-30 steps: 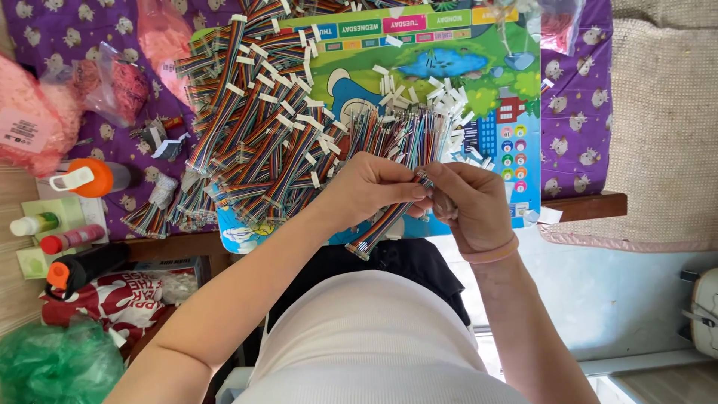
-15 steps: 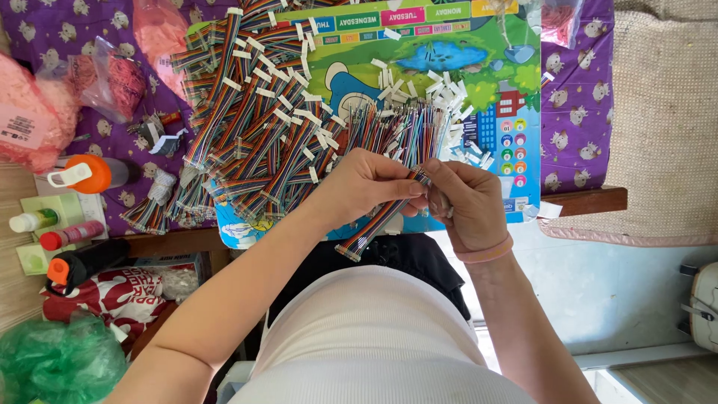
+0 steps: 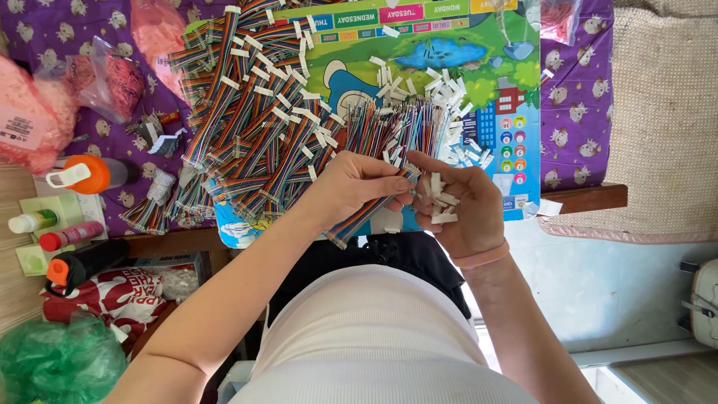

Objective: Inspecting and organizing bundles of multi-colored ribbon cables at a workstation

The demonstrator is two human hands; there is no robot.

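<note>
Head view, striped rainbow ribbon cable (image 3: 366, 213) (white-tipped), left hand (image 3: 351, 187) gripping

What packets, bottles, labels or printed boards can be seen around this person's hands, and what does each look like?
Printed cartoon board: on the table under the wires, bright green and blue.
Pink bag: far left, bulging, white label.
Clear bag: beside it, pink pieces inside.
Orange-capped bottle: left table edge, lying down.
Red and white sack: under the table, crumpled.
Green bag: bottom left, translucent.
</note>
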